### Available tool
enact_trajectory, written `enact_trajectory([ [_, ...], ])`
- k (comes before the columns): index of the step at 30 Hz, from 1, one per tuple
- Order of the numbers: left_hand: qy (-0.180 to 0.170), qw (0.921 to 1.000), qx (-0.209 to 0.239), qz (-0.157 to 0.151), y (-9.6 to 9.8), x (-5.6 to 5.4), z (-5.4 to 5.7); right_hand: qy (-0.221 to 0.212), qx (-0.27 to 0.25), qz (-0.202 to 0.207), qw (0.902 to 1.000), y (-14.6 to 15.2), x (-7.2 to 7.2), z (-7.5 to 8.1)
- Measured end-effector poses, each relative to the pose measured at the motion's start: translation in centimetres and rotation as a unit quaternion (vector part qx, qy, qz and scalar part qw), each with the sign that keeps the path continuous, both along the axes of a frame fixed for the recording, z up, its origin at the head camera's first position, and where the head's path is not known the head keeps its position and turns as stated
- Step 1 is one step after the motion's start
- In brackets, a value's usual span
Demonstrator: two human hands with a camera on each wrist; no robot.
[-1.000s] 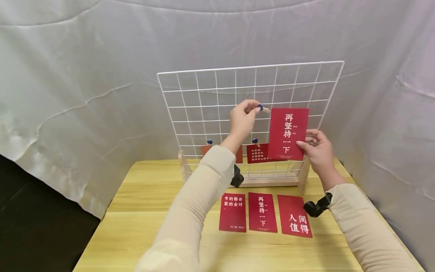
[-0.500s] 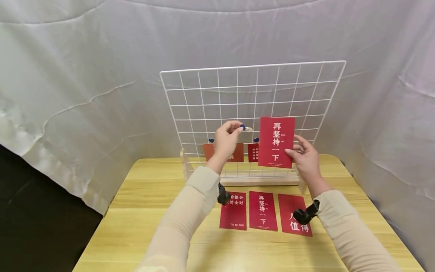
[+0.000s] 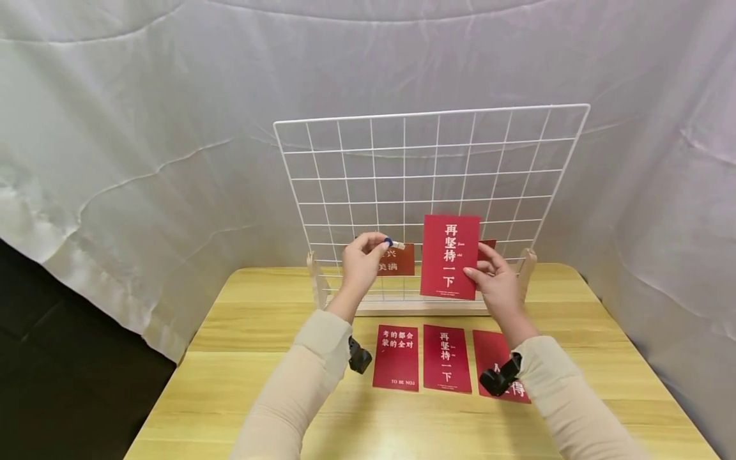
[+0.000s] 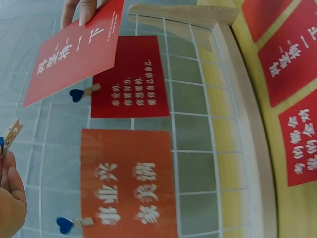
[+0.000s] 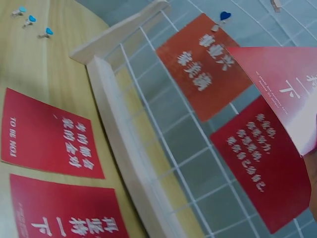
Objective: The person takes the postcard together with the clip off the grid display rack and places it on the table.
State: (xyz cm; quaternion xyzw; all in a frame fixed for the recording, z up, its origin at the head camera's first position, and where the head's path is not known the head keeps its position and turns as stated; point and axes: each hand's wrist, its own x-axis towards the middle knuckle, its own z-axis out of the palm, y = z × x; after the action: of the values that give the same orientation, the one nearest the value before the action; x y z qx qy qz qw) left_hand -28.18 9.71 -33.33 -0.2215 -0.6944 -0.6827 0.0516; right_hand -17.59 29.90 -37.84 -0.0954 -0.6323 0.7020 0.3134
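My left hand [image 3: 361, 267] pinches a small wooden clothespin [image 3: 399, 245] with a blue heart, in front of the white wire grid rack [image 3: 437, 146]. To its right, my right hand [image 3: 499, 284] grips a red card [image 3: 434, 255] with white lettering by its right edge, fingers behind and thumb in front. The card is upright, and a gap separates it from the clothespin. Behind them, an orange card [image 4: 129, 183] and a dark red card [image 4: 131, 96] hang on the grid, each with a blue-heart clothespin. The held card partly hides the dark red one.
On the wooden table [image 3: 253, 358], a row of three red cards lies before the rack: a left card [image 3: 397, 370], a middle card [image 3: 447, 377] and a right card [image 3: 487, 345], partly covered. Several blue-heart clothespins [image 5: 30, 20] lie at the table's left. Grey curtains surround it.
Both hands have moved left and down across the grid, carrying the clothespin and the red card. The card now covers much of the dark red hanging card.
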Motion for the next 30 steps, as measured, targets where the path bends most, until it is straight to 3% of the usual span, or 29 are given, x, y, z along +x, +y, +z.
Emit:
enact_trajectory([
  [5,-0.002,0.9998,-0.015,0.012,-1.5,0.4,-1.6,-0.003,-0.03,0.011,0.9995,-1.5,0.0,-1.0],
  [9,-0.016,0.9993,-0.02,0.027,-2.6,0.7,-3.1,-0.013,-0.01,0.015,0.9998,-2.5,0.0,-2.1],
  [13,-0.026,0.9987,-0.017,0.041,-3.8,0.9,-4.7,-0.006,0.024,0.027,0.9993,-3.3,0.0,-3.7],
  [14,-0.029,0.9985,-0.017,0.044,-4.1,1.0,-5.1,0.018,0.017,0.049,0.9985,-2.8,-0.5,-5.1],
  [16,-0.032,0.9981,-0.015,0.05,-4.7,1.1,-5.8,0.016,0.013,0.058,0.9981,-3.3,-0.5,-5.7],
  [20,-0.045,0.9969,-0.014,0.063,-6.1,1.1,-7.0,-0.027,-0.002,0.051,0.9983,-4.4,-0.4,-6.4],
  [21,-0.048,0.9965,-0.017,0.067,-6.5,1.1,-7.2,-0.065,0.005,0.031,0.9974,-5.4,0.2,-5.5],
  [22,-0.048,0.9961,-0.02,0.072,-6.9,1.1,-7.5,-0.081,0.004,0.027,0.9963,-5.6,0.1,-5.6],
  [30,-0.071,0.9913,-0.046,0.101,-10.1,1.3,-8.6,-0.148,-0.003,0.022,0.9887,-6.9,0.0,-6.7],
])
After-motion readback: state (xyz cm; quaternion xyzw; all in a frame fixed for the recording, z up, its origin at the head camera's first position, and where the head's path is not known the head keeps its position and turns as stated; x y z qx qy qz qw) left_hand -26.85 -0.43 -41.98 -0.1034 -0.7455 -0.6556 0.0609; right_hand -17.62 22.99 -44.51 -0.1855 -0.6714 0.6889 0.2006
